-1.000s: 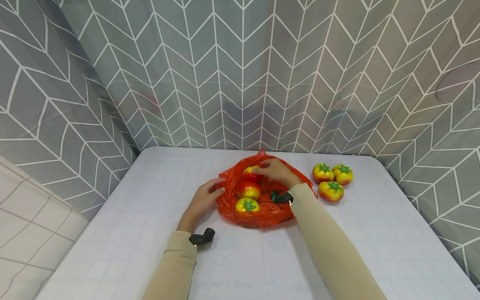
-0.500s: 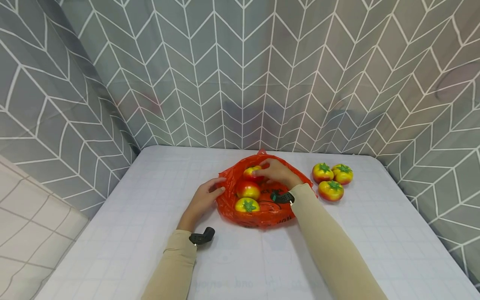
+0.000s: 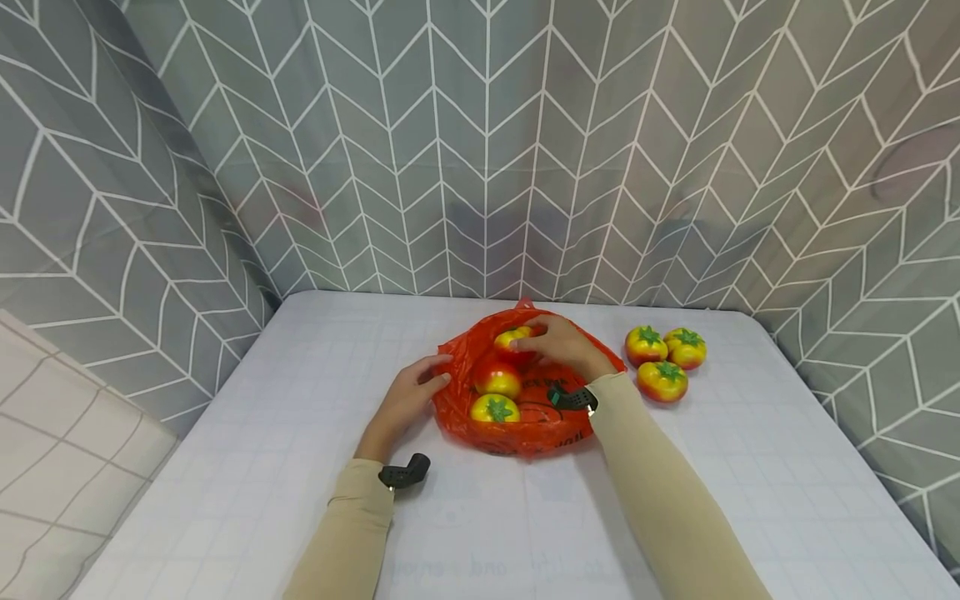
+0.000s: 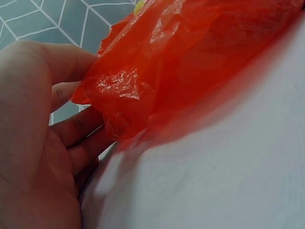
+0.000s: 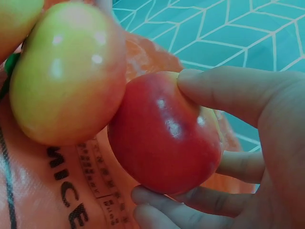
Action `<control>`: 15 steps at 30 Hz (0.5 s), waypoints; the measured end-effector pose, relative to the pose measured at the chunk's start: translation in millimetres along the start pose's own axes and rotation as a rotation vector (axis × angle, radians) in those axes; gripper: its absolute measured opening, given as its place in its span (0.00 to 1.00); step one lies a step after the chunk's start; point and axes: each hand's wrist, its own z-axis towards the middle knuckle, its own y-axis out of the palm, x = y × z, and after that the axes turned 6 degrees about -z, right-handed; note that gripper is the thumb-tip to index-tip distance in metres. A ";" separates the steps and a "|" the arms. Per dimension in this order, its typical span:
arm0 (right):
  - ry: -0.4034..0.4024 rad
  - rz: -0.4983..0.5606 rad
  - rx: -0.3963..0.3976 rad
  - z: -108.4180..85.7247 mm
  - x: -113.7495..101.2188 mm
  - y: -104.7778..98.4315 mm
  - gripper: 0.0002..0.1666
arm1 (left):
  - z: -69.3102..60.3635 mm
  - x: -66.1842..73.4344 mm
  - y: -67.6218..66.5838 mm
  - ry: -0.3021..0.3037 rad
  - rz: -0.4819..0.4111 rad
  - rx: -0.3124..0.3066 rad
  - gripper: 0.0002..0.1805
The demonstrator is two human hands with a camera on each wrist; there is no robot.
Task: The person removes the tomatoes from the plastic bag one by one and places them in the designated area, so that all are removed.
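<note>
So the held fruit [image 3: 510,342] is sitting inside the red bag [image 3: 459,421], right by two others [image 3: 497,379], and the right hand [image 3: 566,346] is pinching it between thumb and fingers, presumably for control. The left hand [image 3: 405,398] is resting loosely spread fingers on the rim (probably so it isn't flopping shut). Three loose fruits [image 3: 662,382] are bunching on the table [image 3: 510,517], right of the bag.
</note>
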 end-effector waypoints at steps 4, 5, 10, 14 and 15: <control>0.003 0.009 0.011 -4.9 -5.0 -3.7 0.43 | 0.2 -0.5 -0.7 -0.008 -0.006 -0.005 0.20; 0.003 0.017 0.015 -6.4 -6.0 -4.6 0.43 | 0.1 -0.7 -0.8 -0.004 -0.006 -0.006 0.21; -0.011 0.068 0.046 -15.6 -8.4 -7.2 0.41 | 0.1 -1.0 -1.0 0.020 -0.018 -0.007 0.21; -0.016 0.153 0.059 -23.0 -7.9 -6.5 0.42 | -0.3 0.2 -1.5 0.017 -0.021 -0.006 0.22; -0.015 0.169 0.062 -24.6 -7.9 -5.9 0.42 | -0.3 0.2 -1.7 0.019 -0.022 -0.006 0.22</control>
